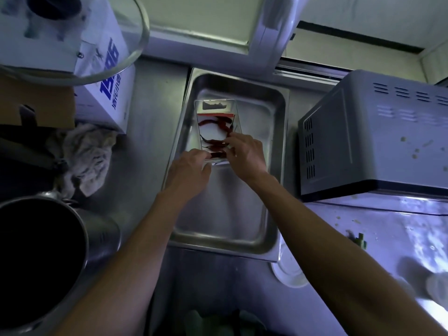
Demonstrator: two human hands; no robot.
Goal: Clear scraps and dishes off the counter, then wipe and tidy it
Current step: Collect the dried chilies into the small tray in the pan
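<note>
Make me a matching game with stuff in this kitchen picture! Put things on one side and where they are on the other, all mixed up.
Things:
1. clear packet of red chillies
2. crumpled cloth
3. microwave
4. big metal pot

Places:
A. right of the steel tray
B. bottom left corner
C. inside the steel tray, under both hands
D. on the counter left of the tray

Pairs: 1-C, 2-D, 3-A, 4-B

Dark red chillies in a clear packet, silver steel tray, blue-lettered white box.
</note>
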